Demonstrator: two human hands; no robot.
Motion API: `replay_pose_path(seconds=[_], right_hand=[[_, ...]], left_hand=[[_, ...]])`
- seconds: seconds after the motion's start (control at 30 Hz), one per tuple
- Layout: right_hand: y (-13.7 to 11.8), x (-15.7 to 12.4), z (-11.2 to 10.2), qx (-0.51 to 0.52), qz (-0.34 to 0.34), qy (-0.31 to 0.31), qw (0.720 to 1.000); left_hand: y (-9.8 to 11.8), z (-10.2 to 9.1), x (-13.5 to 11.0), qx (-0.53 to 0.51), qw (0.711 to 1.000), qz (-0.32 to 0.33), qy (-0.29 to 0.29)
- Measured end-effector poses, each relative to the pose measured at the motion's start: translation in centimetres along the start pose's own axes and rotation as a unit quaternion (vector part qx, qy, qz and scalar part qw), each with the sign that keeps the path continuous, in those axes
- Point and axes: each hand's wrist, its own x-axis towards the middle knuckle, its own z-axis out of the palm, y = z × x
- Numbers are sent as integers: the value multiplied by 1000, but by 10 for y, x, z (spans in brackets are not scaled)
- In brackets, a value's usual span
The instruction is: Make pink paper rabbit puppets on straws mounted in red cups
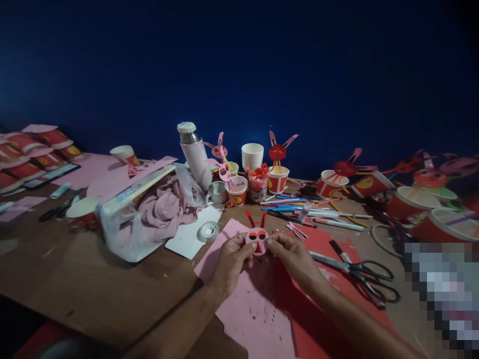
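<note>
paper rabbit face matt | wood table dull | metal scissors glossy

A brown wooden table carries pink paper, red paper, scissors, pens and paper cups.

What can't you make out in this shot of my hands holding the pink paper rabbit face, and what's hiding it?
Head view:
- Pink rabbit face: its side edges are covered by the fingertips of the left hand and right hand.
- Bottom right corner: pixelated, nothing readable.
- Cups at the far right: dim and cut off by the frame edge.
- Plastic bag: contents partly veiled; only pink cloth shows.
- Cup prints: too small to read.
</note>
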Motion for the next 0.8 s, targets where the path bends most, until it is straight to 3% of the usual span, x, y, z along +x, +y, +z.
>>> replay_pose_path(seconds=[0.13,0.23,0.43,0.67,0.8], right_hand=[[-16,1,-9,-41,14,-51,998],[-32,-2,-20,-69,14,-46,996],[-49,-17,-45,-187,-33,19,982],[-47,-33,-62,-240,-67,169,954],[-45,-34,-71,-269,-76,202,939]], left_hand=[[3,-1,-1,-8,1000,4,11],[6,-2,-1,-18,1000,13,15],[10,-3,-2,-40,999,29,19],[18,-8,-4,-45,999,16,3],[20,-11,-2,2,1000,4,-13]])
